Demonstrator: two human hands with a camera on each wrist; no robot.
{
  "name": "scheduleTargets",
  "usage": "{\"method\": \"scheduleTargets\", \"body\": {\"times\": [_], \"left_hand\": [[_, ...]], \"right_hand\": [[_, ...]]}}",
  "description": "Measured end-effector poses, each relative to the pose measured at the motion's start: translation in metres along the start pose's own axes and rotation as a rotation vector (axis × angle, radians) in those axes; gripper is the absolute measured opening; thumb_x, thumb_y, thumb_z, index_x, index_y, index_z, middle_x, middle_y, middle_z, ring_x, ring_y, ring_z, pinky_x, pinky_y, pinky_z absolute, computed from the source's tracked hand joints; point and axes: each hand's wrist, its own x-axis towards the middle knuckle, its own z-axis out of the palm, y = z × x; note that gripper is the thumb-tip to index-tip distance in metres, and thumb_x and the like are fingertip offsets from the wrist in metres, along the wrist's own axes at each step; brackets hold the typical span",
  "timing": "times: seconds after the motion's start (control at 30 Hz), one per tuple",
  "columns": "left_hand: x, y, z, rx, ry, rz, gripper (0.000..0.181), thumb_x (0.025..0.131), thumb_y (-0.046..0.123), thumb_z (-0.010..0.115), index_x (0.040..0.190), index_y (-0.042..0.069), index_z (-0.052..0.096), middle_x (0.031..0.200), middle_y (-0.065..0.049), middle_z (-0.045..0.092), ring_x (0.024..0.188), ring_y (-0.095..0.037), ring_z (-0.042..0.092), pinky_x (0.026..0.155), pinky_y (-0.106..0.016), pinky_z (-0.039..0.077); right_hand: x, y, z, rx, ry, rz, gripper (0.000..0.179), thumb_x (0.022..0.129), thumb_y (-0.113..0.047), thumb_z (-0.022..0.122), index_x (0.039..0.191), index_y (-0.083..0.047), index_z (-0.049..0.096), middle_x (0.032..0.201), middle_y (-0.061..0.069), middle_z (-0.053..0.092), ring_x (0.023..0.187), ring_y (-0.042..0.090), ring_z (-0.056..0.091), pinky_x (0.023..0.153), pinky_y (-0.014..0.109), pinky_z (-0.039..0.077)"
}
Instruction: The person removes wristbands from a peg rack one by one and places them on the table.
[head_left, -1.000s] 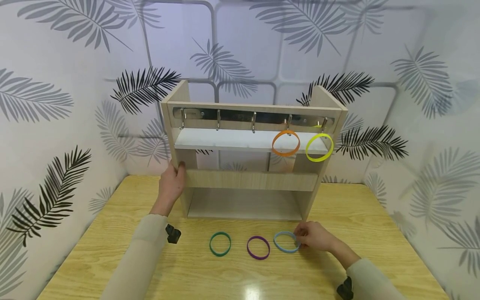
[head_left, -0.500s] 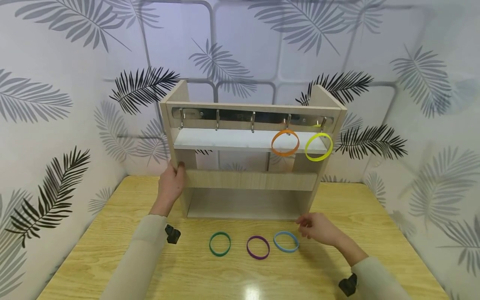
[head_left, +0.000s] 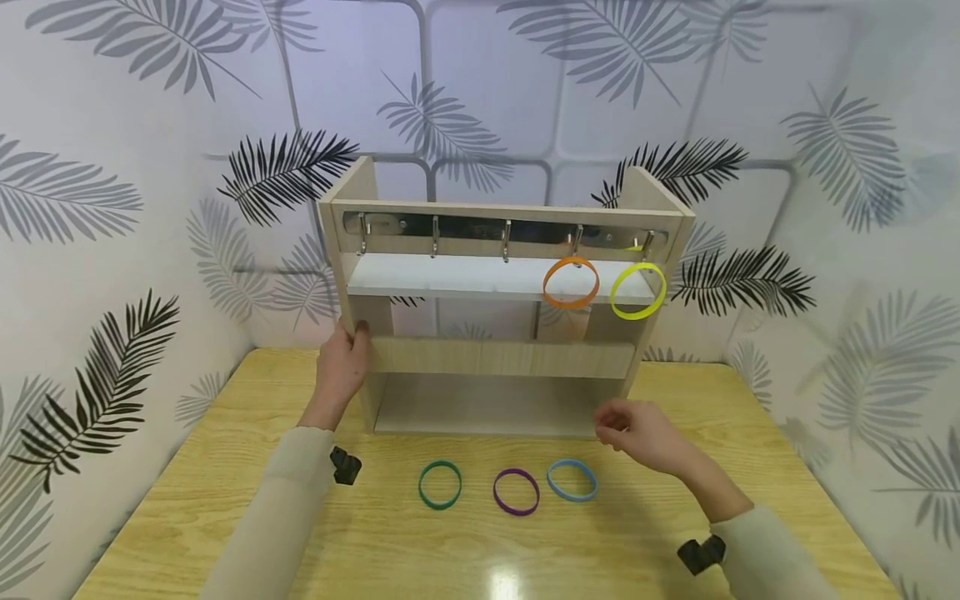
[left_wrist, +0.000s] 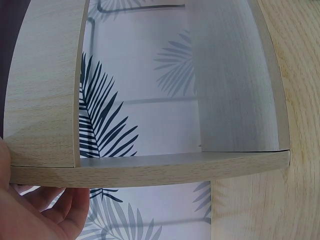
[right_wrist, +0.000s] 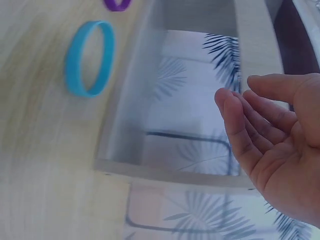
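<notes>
My left hand [head_left: 341,367] grips the left side panel of a pale wooden shelf rack [head_left: 502,357]; in the left wrist view its fingers [left_wrist: 75,212] curl behind the panel edge. Off the table, by the rack's lower right corner, my right hand [head_left: 643,435] holds nothing, its fingers loosely bent and thumb apart from them. Nearest to it lies a light blue silicone wristband [head_left: 573,499] on the table. To its left lie a purple wristband [head_left: 495,493] and a green wristband [head_left: 421,490]. An orange wristband [head_left: 570,306] and a yellow wristband [head_left: 634,316] hang from the two rightmost hooks.
A metal hook strip [head_left: 472,227] with several hooks runs along the rack's upper front. Below it is a white shelf [head_left: 450,275]. The rack stands on a wood-grain table [head_left: 405,550], with leaf-patterned walls [head_left: 495,83] behind and at both sides.
My right hand has come away from the light blue wristband, rising and shifting slightly right, and the band stays on the table. The left hand keeps its hold on the rack.
</notes>
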Motion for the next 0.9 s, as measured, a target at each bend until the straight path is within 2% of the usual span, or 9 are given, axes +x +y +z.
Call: {"method": "scheduleTargets", "body": {"times": [0.3,0.53,0.77,0.9], "left_hand": [[-0.001,0.000,0.001,0.004,-0.005,-0.007,0.054,0.100,0.043,0.030,0.131,0.003,0.046,0.115,-0.029,0.059,0.095,-0.042,0.060,0.075,-0.054,0.046],[-0.001,0.000,0.000,0.001,-0.003,0.005,0.053,0.100,0.043,0.030,0.132,0.004,0.046,0.116,-0.028,0.059,0.097,-0.043,0.059,0.076,-0.055,0.046],[-0.001,0.001,0.000,-0.002,0.001,0.010,0.053,0.100,0.042,0.030,0.133,0.004,0.046,0.117,-0.027,0.059,0.098,-0.043,0.059,0.076,-0.055,0.046],[-0.001,0.001,0.000,-0.004,-0.006,0.002,0.053,0.100,0.042,0.030,0.135,0.005,0.045,0.119,-0.027,0.058,0.100,-0.043,0.059,0.077,-0.055,0.046]], "right_hand": [[0.001,-0.026,-0.013,-0.044,0.057,-0.034,0.014,0.090,-0.006,0.063,0.103,-0.003,0.065,0.089,0.005,0.067,0.078,0.016,0.063,0.063,0.028,0.051],[0.001,-0.049,-0.027,-0.068,0.134,-0.072,0.013,0.089,-0.007,0.064,0.102,-0.004,0.066,0.091,0.002,0.066,0.082,0.016,0.062,0.066,0.030,0.050],[0.004,-0.064,-0.039,-0.108,0.168,-0.063,0.013,0.089,-0.007,0.065,0.101,-0.005,0.067,0.091,0.001,0.067,0.082,0.016,0.062,0.068,0.030,0.050],[0.005,-0.070,-0.046,-0.119,0.194,-0.113,0.012,0.089,-0.006,0.065,0.101,-0.004,0.066,0.092,0.003,0.068,0.081,0.016,0.063,0.068,0.030,0.050]]}}
